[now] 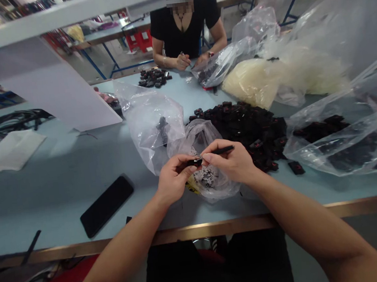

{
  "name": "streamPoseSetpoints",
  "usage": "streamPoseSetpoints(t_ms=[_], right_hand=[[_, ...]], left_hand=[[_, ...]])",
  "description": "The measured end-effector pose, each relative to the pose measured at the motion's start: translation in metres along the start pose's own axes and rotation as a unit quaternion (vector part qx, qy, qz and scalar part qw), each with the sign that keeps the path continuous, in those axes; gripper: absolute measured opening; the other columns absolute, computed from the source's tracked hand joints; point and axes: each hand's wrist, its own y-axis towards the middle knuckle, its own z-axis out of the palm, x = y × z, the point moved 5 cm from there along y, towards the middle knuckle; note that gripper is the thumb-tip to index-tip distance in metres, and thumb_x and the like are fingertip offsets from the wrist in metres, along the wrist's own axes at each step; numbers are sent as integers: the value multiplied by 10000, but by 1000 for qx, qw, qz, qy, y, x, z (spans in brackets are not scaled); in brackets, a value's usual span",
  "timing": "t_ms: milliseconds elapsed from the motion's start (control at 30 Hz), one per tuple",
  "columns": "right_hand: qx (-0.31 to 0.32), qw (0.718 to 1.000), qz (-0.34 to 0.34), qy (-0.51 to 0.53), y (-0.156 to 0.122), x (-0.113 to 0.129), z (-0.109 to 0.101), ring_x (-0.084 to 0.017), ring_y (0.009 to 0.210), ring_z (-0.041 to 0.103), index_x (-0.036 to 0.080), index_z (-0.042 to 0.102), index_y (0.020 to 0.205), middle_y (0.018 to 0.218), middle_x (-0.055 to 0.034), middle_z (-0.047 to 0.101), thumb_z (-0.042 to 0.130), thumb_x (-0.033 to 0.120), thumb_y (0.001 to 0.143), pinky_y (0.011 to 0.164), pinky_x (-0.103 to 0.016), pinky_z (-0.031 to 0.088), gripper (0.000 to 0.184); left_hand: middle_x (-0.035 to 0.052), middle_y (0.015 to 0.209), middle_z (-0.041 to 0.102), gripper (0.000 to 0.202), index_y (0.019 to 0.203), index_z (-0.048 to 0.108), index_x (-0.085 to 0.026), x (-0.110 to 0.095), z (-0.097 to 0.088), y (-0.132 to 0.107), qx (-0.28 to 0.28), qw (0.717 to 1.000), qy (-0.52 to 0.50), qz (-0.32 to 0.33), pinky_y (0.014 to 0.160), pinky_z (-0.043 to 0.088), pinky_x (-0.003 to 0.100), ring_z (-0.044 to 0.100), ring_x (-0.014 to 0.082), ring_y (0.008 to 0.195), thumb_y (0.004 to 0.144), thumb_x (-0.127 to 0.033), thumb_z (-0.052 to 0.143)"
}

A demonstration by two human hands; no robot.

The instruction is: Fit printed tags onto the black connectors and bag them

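Between the fingers of my left hand [174, 178] is a small black part [195, 162] with a light spot on it. My right hand [233, 161] grips a black pen-like tool [223, 150], its front end meeting the small part; the tip itself is hidden by my fingers. Both hands hover over an open clear plastic bag [219, 191] that holds many small white pieces [207, 175]. Behind my right hand spreads a heap of black plastic parts [240, 120].
A black phone [107, 205] lies left of my forearm. Clear bags [148, 114] stand behind my hands, and another bag [337, 143] with black parts lies at right. Across the table [58, 181], a person [185, 33] works beside a smaller black pile [154, 77]. A white panel [64, 82] stands at left.
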Motion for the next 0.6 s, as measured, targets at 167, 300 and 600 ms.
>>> streamPoseSetpoints(t_ms=[167,300,600], right_hand=[[-1,1000,12,5,0,-1,0,-157,661,700,199,743,814,735,-24,754,758,323,831,623,-283,574,126],[-5,1000,16,6,0,0,0,-157,646,703,204,738,799,722,-21,753,762,325,824,614,-284,583,126],[-11,999,35,13,1,-3,2,-155,614,683,203,734,784,681,-14,731,778,356,806,597,-286,578,161]], left_hand=[[80,986,837,251,988,765,-177,-1,1,0,-3,1000,-11,-2,859,680,389,807,219,858,817,-332,864],[78,997,835,232,984,768,-184,-1,1,-1,-4,1000,-13,5,871,681,393,807,224,890,821,-321,858],[69,989,835,200,982,781,-189,-1,1,-2,-7,1000,1,15,861,675,358,804,209,886,825,-290,851]])
